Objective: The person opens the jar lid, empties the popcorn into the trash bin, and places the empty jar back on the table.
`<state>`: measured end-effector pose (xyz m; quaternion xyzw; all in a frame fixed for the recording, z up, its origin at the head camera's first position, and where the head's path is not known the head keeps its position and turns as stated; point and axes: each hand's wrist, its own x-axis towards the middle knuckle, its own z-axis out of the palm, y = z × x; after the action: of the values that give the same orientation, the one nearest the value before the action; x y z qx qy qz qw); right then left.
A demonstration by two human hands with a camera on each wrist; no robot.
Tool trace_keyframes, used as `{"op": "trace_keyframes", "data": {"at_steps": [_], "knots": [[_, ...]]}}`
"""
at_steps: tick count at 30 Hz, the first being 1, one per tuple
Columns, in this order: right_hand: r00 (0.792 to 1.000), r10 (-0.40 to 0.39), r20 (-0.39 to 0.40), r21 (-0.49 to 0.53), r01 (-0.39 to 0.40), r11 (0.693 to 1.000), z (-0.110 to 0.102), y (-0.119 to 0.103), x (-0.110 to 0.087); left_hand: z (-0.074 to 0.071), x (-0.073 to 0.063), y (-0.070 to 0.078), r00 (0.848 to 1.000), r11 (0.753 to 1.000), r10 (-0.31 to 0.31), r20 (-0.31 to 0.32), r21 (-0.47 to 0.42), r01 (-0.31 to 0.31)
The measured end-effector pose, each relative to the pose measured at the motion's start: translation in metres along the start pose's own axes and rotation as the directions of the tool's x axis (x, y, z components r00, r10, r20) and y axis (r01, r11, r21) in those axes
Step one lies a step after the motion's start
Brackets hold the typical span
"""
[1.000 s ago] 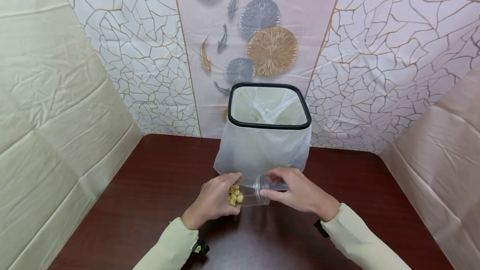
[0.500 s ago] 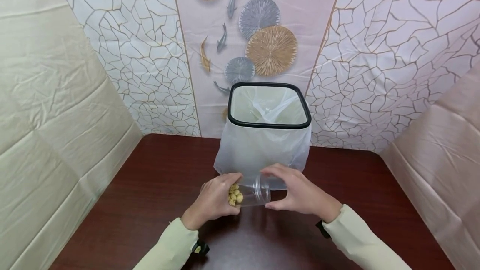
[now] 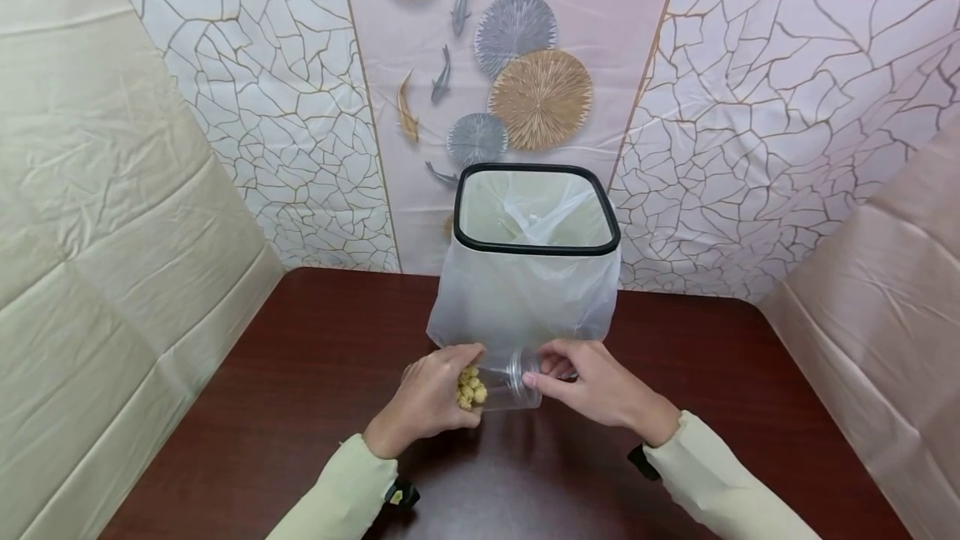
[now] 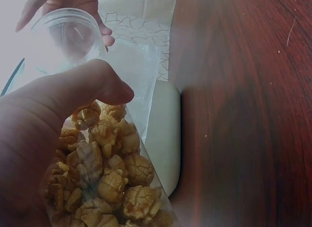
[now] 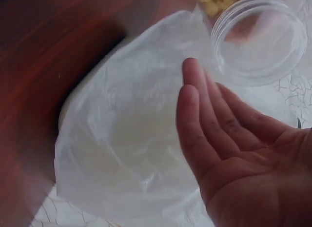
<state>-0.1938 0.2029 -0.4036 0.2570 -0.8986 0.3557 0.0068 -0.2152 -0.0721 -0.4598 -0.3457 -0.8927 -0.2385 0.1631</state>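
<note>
Jar [image 3: 498, 390] stays gripped in left hand [image 3: 427, 395], while right hand [image 3: 600, 382], relaxed, has narrowed its earlier spread.

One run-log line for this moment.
left hand: grips clear round-necked plastic jar of golden popcorn | right hand: at jar's opposite end | black-rimmed white bin: behind jar

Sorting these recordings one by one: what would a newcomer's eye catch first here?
Probably the black-rimmed bin lined with a white bag, standing toward the back of the dark table. Next, the yellow popcorn-like pieces inside the clear jar, held sideways before the bin by the left hand.
</note>
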Motion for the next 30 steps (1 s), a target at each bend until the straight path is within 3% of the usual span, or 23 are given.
{"op": "trace_keyframes", "data": {"at_steps": [7, 11, 15, 20, 30], "knots": [[1.0, -0.007, 0.0, 0.018, 0.007, 1.0, 0.004, 0.0, 0.0, 0.001, 0.001, 0.001, 1.0, 1.0, -0.007, 0.012, -0.008, 0.007], [0.995, -0.092, -0.034, -0.026, 0.091, 0.996, 0.004, 0.001, -0.003, 0.0, 0.001, 0.001, 1.0, 1.0, -0.005, 0.001, -0.024, 0.005], [0.977, -0.204, -0.069, -0.099, 0.197, 0.975, 0.0, 0.001, -0.004, 0.0, 0.001, 0.0, 1.0, 0.999, -0.006, 0.003, -0.036, 0.006], [0.954, -0.287, -0.089, -0.17, 0.269, 0.948, -0.01, 0.0, -0.005, -0.002, 0.0, -0.002, 1.0, 0.999, -0.018, 0.001, -0.047, 0.018], [0.94, -0.327, -0.095, -0.314, 0.283, 0.906, -0.039, 0.012, -0.015, -0.015, -0.008, -0.016, 0.998, 0.996, -0.059, -0.023, -0.063, 0.058]]}}
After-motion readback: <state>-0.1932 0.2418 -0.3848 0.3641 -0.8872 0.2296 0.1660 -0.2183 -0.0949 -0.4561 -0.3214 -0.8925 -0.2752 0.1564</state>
